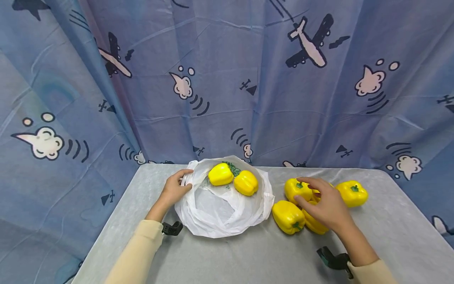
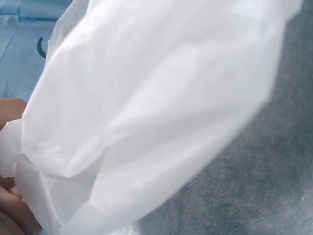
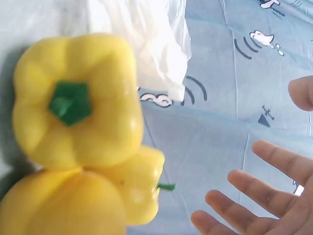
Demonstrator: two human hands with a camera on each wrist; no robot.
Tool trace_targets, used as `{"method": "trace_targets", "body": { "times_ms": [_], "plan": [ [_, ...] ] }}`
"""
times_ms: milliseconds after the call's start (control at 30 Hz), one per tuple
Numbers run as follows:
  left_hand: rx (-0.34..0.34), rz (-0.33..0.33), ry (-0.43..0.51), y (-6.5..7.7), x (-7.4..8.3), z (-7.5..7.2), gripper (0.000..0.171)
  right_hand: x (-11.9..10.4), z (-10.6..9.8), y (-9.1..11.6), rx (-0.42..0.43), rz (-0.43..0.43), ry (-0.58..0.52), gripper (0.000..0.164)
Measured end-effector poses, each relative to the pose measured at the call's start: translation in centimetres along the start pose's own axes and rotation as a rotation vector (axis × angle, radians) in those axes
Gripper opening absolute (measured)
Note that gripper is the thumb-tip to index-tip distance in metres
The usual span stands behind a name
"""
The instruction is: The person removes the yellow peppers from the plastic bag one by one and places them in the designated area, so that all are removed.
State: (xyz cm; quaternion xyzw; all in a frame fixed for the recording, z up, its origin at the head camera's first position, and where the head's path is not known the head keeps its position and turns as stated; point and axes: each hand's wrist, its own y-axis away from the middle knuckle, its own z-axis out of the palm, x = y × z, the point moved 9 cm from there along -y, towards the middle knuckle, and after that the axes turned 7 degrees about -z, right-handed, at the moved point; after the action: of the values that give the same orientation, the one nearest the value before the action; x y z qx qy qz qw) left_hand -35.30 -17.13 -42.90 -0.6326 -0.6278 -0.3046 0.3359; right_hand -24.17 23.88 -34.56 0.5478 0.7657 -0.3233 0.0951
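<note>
A white plastic bag (image 1: 227, 227) stands with its mouth spread wide, and two yellow bell peppers (image 1: 220, 174) lie inside against its far wall. My left hand (image 1: 174, 189) grips the left side of the rim; in the left wrist view the bag (image 2: 156, 117) hides most of that hand's fingers. To the right of the bag, my right hand (image 1: 324, 203) is over a group of yellow bell peppers (image 1: 288, 217) with green stems. In the right wrist view its fingers (image 3: 264, 193) are spread and hold nothing, apart from the near pepper (image 3: 105, 105).
Another yellow bell pepper (image 1: 352, 194) sits at the right end of the group. Everything rests on a grey-covered table (image 1: 241, 260). A blue curtain (image 1: 220, 79) printed with planes and clouds hangs behind the table's far edge.
</note>
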Motion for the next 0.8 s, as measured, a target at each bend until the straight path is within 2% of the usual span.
{"method": "trace_targets", "body": {
  "times_ms": [367, 567, 800],
  "plan": [
    [0.002, 0.012, -0.001, 0.0, 0.3, 0.0, 0.048, -2.4, 1.9, -2.7, -0.054, -0.053, -0.059, 0.051],
    [0.006, 0.023, 0.000, 0.1, 0.4, -0.1, 0.048, -3.5, 2.9, -3.8, -0.053, -0.077, -0.080, 0.049],
    [0.001, 0.004, -0.003, 0.1, 0.5, -0.1, 0.048, -4.0, 4.4, -4.8, -0.050, -0.078, -0.101, 0.048]
  ]
}}
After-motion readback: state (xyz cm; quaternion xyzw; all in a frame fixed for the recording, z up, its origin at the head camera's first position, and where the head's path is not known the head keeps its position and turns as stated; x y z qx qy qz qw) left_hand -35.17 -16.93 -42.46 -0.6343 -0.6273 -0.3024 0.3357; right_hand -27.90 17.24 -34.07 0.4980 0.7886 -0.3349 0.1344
